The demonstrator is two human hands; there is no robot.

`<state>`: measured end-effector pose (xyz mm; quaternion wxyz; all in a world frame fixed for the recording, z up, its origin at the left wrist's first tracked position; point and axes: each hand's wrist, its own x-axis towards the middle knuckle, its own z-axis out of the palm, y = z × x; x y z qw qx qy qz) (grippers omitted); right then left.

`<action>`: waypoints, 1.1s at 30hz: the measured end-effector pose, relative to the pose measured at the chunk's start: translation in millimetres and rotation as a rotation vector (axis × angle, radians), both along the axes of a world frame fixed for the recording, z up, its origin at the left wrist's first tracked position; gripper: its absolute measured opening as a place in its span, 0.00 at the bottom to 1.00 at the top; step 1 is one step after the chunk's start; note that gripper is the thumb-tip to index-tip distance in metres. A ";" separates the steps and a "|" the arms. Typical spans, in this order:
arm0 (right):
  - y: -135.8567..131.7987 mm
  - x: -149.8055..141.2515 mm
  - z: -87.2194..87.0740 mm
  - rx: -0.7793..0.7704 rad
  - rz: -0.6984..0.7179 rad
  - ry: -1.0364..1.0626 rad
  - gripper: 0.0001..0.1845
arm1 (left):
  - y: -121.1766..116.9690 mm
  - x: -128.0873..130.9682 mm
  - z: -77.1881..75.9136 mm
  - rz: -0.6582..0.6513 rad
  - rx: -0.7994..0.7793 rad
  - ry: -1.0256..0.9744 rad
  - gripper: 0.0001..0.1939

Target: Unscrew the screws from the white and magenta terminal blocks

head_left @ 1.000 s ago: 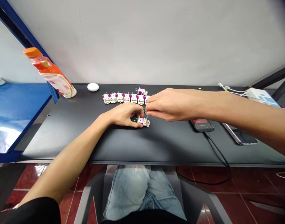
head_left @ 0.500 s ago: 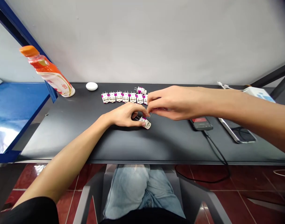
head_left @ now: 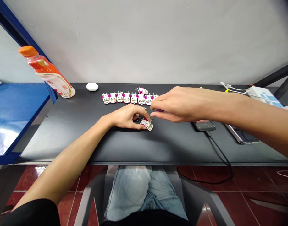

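My left hand (head_left: 126, 116) rests on the dark tabletop, thumb and fingers closed around a white and purple plug adapter (head_left: 148, 126). The adapter lies at a slant, its metal prongs pointing left toward the palm. Over it from the right comes my right hand (head_left: 178, 105), gripping a small screwdriver (head_left: 160, 110) with a dark red handle. Its thin metal shaft slopes down to the adapter; the exact contact of the tip is too small to tell. Behind both hands stands a row of similar plug adapters (head_left: 127, 98), with another adapter (head_left: 142, 91) lying behind the row.
An orange-capped bottle (head_left: 52, 75) and a white oval object (head_left: 92, 87) are at the left. To the right lie a phone (head_left: 204, 125) with a black cable (head_left: 217, 147), a second phone (head_left: 243, 137), and a white box (head_left: 264, 94) with white cables. The table's front edge (head_left: 144, 163) runs above my lap.
My right hand has shifted slightly right and its grip has turned, so the screwdriver's handle and shaft now show. The left hand still holds the adapter in nearly the same spot.
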<state>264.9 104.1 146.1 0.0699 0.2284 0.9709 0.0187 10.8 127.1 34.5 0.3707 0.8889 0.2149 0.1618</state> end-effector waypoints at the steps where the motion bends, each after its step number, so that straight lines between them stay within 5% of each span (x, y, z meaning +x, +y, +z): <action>1: -0.2 -0.1 1.2 0.003 -0.031 -0.023 0.15 | 0.2 -0.1 0.0 -0.003 -0.001 -0.001 0.17; 6: 0.9 -1.8 2.2 -0.071 -0.125 -0.040 0.11 | 0.7 -0.3 -0.9 -0.011 -0.004 -0.008 0.16; 12: 0.1 -0.9 -1.7 -0.197 0.073 0.123 0.12 | 0.5 0.2 -1.7 0.005 -0.012 -0.014 0.15; 17: -2.6 -0.3 -1.6 -0.004 -0.085 -0.045 0.20 | 1.0 0.7 -0.4 -0.001 0.002 0.009 0.15; 25: 1.4 3.9 0.2 -0.075 0.058 0.068 0.11 | 1.6 0.1 -3.4 0.014 0.022 0.005 0.16; 33: 3.8 9.9 -2.9 -0.009 0.116 0.162 0.17 | 1.0 0.1 -1.5 0.025 0.013 0.002 0.15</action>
